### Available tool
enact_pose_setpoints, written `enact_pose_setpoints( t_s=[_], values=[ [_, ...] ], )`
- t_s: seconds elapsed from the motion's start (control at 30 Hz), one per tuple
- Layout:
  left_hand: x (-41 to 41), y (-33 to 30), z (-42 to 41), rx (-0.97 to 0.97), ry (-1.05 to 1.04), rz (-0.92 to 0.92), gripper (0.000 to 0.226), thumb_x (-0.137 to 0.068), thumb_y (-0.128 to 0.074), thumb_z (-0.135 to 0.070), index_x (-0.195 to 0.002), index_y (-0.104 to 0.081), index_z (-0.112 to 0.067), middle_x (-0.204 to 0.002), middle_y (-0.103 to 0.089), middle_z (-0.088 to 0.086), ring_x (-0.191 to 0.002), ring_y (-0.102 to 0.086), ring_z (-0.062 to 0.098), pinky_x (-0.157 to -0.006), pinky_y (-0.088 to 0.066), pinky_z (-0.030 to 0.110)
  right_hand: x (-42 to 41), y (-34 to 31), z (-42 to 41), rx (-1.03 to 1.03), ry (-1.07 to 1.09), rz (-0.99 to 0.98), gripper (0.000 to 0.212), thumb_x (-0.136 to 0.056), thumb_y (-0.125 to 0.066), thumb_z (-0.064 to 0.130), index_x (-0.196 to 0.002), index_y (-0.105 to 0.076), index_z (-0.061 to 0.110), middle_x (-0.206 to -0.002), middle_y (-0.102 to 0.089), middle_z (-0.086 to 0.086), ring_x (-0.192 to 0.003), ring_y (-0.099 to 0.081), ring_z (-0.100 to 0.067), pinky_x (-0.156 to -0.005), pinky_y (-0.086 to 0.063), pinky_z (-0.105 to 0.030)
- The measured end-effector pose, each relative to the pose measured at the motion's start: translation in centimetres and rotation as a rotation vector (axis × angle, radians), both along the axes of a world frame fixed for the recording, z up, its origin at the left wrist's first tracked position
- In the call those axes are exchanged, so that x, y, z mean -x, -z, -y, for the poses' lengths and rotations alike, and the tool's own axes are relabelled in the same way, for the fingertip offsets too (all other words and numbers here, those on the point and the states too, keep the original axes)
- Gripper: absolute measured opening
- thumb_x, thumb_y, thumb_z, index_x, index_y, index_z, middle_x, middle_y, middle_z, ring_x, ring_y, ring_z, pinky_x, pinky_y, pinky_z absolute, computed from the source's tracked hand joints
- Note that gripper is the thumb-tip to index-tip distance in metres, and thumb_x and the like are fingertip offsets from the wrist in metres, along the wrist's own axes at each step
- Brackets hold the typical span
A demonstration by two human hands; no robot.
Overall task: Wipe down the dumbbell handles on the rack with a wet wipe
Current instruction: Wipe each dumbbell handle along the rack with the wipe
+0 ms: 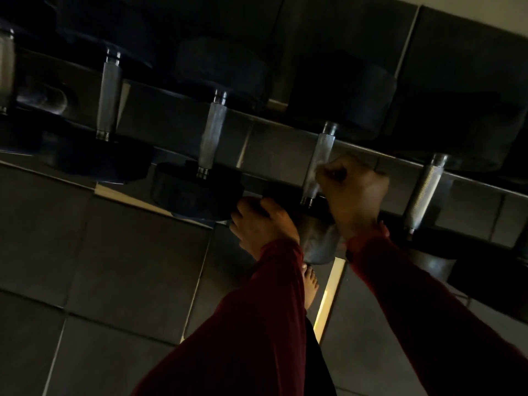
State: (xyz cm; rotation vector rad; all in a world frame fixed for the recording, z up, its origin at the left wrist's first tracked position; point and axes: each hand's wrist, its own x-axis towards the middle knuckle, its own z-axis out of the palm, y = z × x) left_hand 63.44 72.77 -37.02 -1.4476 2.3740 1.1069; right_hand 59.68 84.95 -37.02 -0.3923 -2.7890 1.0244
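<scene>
Several black dumbbells lie in a row on a dark metal rack (pixel 274 155), their knurled steel handles pointing toward me. My right hand (pixel 353 192) pinches a pale wet wipe (pixel 314 170) against the lower part of one handle (pixel 321 155), fingers curled around the cloth. My left hand (pixel 264 224) rests on the near black weight head (pixel 285 192) of that same dumbbell, fingers bent over its edge. Other handles stand bare to the left (pixel 213 132), further left (pixel 110 90) and to the right (pixel 425 190).
Grey floor tiles (pixel 114 252) spread below the rack, with a lit yellow strip (pixel 328 295) between them. A bare foot (pixel 310 284) shows beneath my left sleeve. The scene is dim and the camera is tilted.
</scene>
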Motion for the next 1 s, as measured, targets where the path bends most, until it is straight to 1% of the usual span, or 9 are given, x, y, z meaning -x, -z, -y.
enact_pose_setpoints(
  t_s=[0.13, 0.27, 0.47, 0.53, 0.67, 0.73, 0.87, 0.93, 1.0],
  values=[
    [-0.1, 0.2, 0.0, -0.001, 0.003, 0.002, 0.045, -0.082, -0.037, -0.045, -0.112, -0.057, -0.018, -0.120, -0.055, 0.005, -0.114, -0.046, 0.027, -0.092, -0.042, 0.048, 3.2, 0.4, -0.7, 0.115, 0.382, -0.047, 0.024, -0.078, -0.078, 0.041, -0.075, -0.073, 0.017, -0.071, -0.072, 0.004, -0.062, -0.064, -0.005, -0.062, -0.051, -0.018],
    [-0.1, 0.4, 0.1, -0.006, 0.003, 0.008, 0.040, -0.085, -0.040, -0.043, -0.111, -0.057, -0.018, -0.119, -0.055, 0.005, -0.113, -0.046, 0.026, -0.092, -0.041, 0.048, 4.2, 0.9, 0.5, 0.390, 0.653, 0.072, 0.024, -0.072, -0.083, 0.041, -0.068, -0.066, 0.025, -0.068, -0.069, 0.013, -0.068, -0.067, -0.003, -0.073, -0.058, -0.028],
    [0.0, 0.2, 0.0, 0.011, 0.008, -0.005, 0.050, -0.079, -0.035, -0.046, -0.112, -0.058, -0.016, -0.119, -0.055, 0.007, -0.114, -0.046, 0.028, -0.092, -0.042, 0.047, 5.3, 0.8, 0.5, 1.203, 0.899, 0.115, 0.025, -0.083, -0.070, -0.008, -0.070, -0.061, 0.011, -0.071, -0.068, -0.002, -0.074, -0.070, -0.017, -0.067, -0.061, -0.033],
    [0.0, 0.2, 0.0, 0.017, 0.008, -0.003, 0.053, -0.079, -0.034, -0.048, -0.114, -0.058, -0.015, -0.120, -0.055, 0.007, -0.115, -0.046, 0.029, -0.092, -0.042, 0.048, 5.3, 1.0, -0.1, 1.152, 0.841, 0.157, 0.019, -0.081, -0.073, -0.004, -0.073, -0.065, 0.011, -0.078, -0.071, -0.005, -0.080, -0.073, -0.022, -0.070, -0.062, -0.034],
    [0.0, 0.2, 0.0, 0.018, 0.003, -0.012, 0.054, -0.079, -0.034, -0.046, -0.113, -0.058, -0.014, -0.121, -0.055, 0.009, -0.115, -0.046, 0.030, -0.090, -0.041, 0.045, 3.9, 1.5, -0.4, 0.727, 0.716, 0.159, 0.020, -0.069, -0.086, 0.024, -0.068, -0.066, 0.020, -0.070, -0.073, 0.003, -0.073, -0.073, -0.015, -0.072, -0.061, -0.033],
    [0.1, 0.0, 0.0, 0.020, 0.004, -0.014, 0.054, -0.079, -0.034, -0.046, -0.114, -0.059, -0.013, -0.120, -0.055, 0.010, -0.115, -0.047, 0.030, -0.089, -0.040, 0.044, 4.0, 1.6, -0.5, 0.608, 0.683, 0.161, 0.022, -0.070, -0.085, 0.030, -0.070, -0.066, 0.018, -0.070, -0.073, 0.003, -0.070, -0.072, -0.012, -0.073, -0.061, -0.032],
    [0.1, -0.2, 0.0, 0.008, 0.006, -0.004, 0.055, -0.078, -0.033, -0.046, -0.116, -0.057, -0.014, -0.121, -0.054, 0.009, -0.114, -0.046, 0.029, -0.090, -0.042, 0.045, 5.0, 2.2, -0.5, 0.855, 0.759, 0.181, 0.024, -0.076, -0.081, 0.010, -0.065, -0.063, 0.022, -0.072, -0.072, 0.002, -0.075, -0.073, -0.018, -0.077, -0.062, -0.047],
    [0.1, -0.1, 0.0, -0.002, 0.007, -0.007, 0.053, -0.079, -0.034, -0.046, -0.115, -0.057, -0.015, -0.121, -0.054, 0.008, -0.114, -0.046, 0.029, -0.091, -0.042, 0.046, 4.9, 2.3, -0.2, 0.693, 0.754, 0.154, 0.023, -0.072, -0.083, 0.024, -0.062, -0.062, 0.026, -0.068, -0.072, 0.006, -0.071, -0.072, -0.015, -0.076, -0.062, -0.042],
    [0.0, 0.0, 0.0, 0.000, 0.006, -0.011, 0.051, -0.079, -0.035, -0.045, -0.114, -0.057, -0.015, -0.120, -0.055, 0.008, -0.113, -0.047, 0.029, -0.091, -0.042, 0.046, 4.3, 1.9, 0.6, 0.398, 0.658, 0.063, 0.027, -0.072, -0.082, 0.036, -0.064, -0.060, 0.024, -0.064, -0.068, 0.010, -0.063, -0.066, -0.008, -0.072, -0.058, -0.028]
  ],
)
